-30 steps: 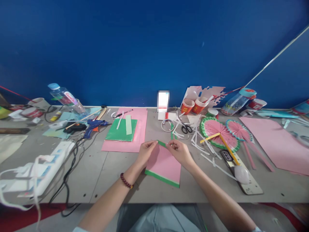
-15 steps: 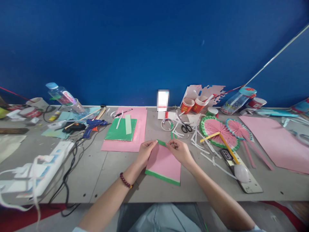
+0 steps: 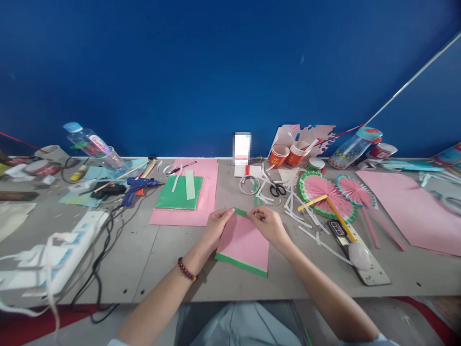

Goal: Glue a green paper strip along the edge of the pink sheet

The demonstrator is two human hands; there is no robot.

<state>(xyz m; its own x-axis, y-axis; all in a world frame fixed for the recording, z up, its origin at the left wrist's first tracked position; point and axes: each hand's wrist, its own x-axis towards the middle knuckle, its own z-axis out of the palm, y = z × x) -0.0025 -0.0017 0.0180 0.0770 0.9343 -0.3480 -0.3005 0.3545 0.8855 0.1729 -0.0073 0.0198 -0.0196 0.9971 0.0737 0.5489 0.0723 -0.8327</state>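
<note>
A pink sheet of paper (image 3: 244,240) with a green strip along its near edge and another along its far edge lies in front of me, its far edge between my fingers. My left hand (image 3: 218,225) pinches the far left corner. At the far right corner, my right hand (image 3: 267,222) has thumb and fingers closed on the same green-edged border. Just beyond the hands are a roll of tape (image 3: 249,185) and black-handled scissors (image 3: 278,190). Left of the hands, a green paper pack (image 3: 166,196) rests on a larger pink sheet (image 3: 212,192).
Pleated watermelon fans (image 3: 313,185), white paper scraps (image 3: 304,218) and a wooden board (image 3: 372,274) lie to the right. Red paper cups (image 3: 278,156) stand by the wall. A blue glue gun (image 3: 139,187), cables and a white power strip (image 3: 81,245) are on the left.
Both hands keep their pinch on the paper's far edge, almost unmoved. The whole view has shifted very slightly.
</note>
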